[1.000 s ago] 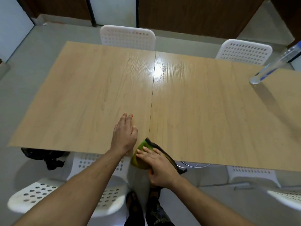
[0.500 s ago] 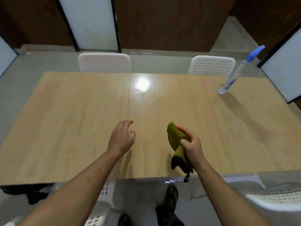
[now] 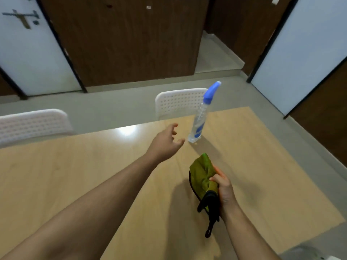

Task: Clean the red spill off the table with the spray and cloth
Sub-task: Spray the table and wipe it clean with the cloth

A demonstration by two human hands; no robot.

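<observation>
Over the wooden table point(image 3: 75, 175) I see my left hand point(image 3: 165, 141) stretched forward, fingers loosely spread and empty, just short of the upright spray bottle point(image 3: 200, 121). My right hand point(image 3: 222, 188) grips the bunched green cloth point(image 3: 202, 177). The bottle's blue label is too blurred to read.

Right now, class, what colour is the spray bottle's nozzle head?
Blue. The spray bottle has a clear body with a blue top, shown best in the head view.

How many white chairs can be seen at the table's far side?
2: one chair behind the spray bottle, another chair at the left edge. Others may be out of frame.
</observation>
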